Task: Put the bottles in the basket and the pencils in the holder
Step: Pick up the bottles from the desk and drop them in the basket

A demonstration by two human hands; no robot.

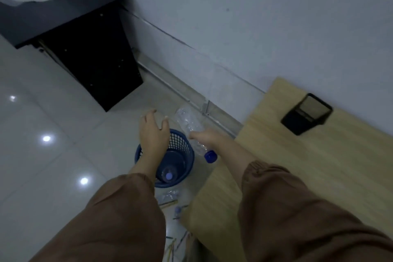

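A blue mesh basket (182, 144) stands on the tiled floor beside a wooden table. One clear bottle with a blue cap (169, 174) lies inside it. My right hand (209, 137) grips a second clear plastic bottle (188, 122) by its middle, cap end down, just right of the basket's rim. My left hand (153, 132) hovers over the basket's left rim with fingers spread and nothing in it. Another bottle (177, 209) and several pencils (173, 244) lie on the floor between my sleeves. A black mesh pencil holder (307, 116) lies on the table by the wall.
The light wooden table (319, 166) fills the right side, against a white wall. A black desk (63, 6) with a dark side panel stands at the upper left. Glossy white floor tiles (53, 155) spread out to the left of the basket.
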